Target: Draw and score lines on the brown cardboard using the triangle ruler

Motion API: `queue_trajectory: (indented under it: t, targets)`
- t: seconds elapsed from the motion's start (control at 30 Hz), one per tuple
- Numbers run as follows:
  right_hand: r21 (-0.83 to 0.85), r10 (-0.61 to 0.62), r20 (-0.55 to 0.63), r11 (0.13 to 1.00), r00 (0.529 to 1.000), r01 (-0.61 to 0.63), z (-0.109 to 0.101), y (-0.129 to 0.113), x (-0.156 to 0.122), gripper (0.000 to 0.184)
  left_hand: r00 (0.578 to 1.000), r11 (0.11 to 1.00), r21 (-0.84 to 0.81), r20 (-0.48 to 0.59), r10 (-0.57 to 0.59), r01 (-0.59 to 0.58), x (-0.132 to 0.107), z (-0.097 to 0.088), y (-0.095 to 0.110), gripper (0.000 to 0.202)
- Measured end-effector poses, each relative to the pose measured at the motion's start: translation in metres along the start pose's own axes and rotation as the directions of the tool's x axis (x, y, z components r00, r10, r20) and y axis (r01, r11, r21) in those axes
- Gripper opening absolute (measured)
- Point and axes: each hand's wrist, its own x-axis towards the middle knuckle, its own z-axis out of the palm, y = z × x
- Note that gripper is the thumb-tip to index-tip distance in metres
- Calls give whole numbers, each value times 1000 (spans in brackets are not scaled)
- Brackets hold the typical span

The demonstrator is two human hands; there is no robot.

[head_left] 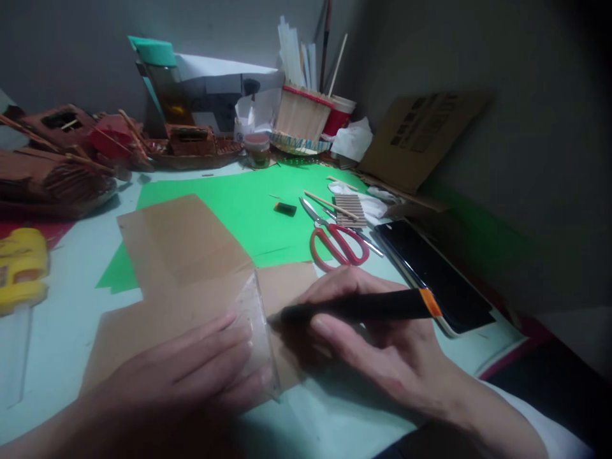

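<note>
My left hand (205, 363) lies with its fingers flat on a clear plastic set square (255, 306), pressing it against a piece of brown cardboard (182, 306). My right hand (382, 344) grips a black marker (354, 307) with an orange band. The marker's tip is at the straight edge of the set square, over the cardboard. Beyond the right hand lie red-handled scissors (340, 245), blades pointing away. A black marker cap (285, 208) rests on green paper (229, 204). My left palm and part of the set square under the fingers are hidden.
A yellow glue gun (21, 268) lies at the left edge, and a dark phone (435, 280) on the right. Brown model boats (52, 178) stand at the back left. Behind are a teal-lidded bottle (165, 83), a wooden stick holder (303, 115) and a leaning cardboard flap (421, 140).
</note>
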Motion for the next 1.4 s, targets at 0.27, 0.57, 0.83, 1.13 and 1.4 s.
queue_trajectory:
  t: [0.27,0.57,0.83,1.13,1.4]
  targets:
    - [37,101,17,994,995,-102,-2,-9,-21,7,998,999,-37,64,-4,6,-10,-2,-5,37]
    - [37,180,78,982,981,-183,-4,-20,-33,9,997,999,-53,81,9,-4,-21,-1,-7,51]
    - [9,302,95,953,949,-304,-6,-30,-46,7,995,998,-47,93,47,-42,-15,-8,-8,38]
    - [137,143,-105,982,984,-128,-8,-24,-50,11,1000,998,-64,-16,10,-11,-14,1,-6,34]
    - [-116,-113,-110,988,987,100,-18,2,-38,16,998,999,-37,-59,-29,27,-5,1,2,34]
